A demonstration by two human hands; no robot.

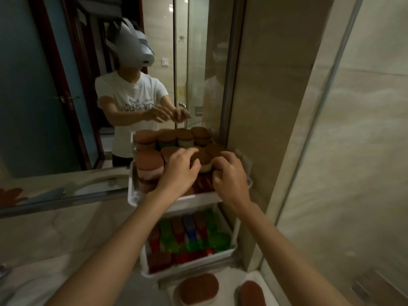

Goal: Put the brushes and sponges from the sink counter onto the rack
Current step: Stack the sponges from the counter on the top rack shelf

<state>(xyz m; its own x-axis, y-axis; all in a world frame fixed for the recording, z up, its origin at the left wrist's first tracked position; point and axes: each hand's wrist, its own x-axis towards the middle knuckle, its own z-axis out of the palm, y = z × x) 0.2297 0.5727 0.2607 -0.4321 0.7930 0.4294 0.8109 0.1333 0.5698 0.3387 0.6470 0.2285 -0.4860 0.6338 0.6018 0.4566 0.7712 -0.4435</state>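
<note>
A white two-tier rack stands against the mirror. Its top shelf holds several brown-topped sponges standing on edge, such as the large one at the left. My left hand and my right hand both reach over this shelf and pinch one sponge between them among the others. The lower shelf holds several coloured brushes, green, red and blue. Two more brown sponges lie flat on the counter below the rack.
A large mirror behind the rack reflects a person in a white T-shirt with a headset. A glass shower panel rises at the right. The pale marble counter stretches left, with a curved sink rim at the mirror.
</note>
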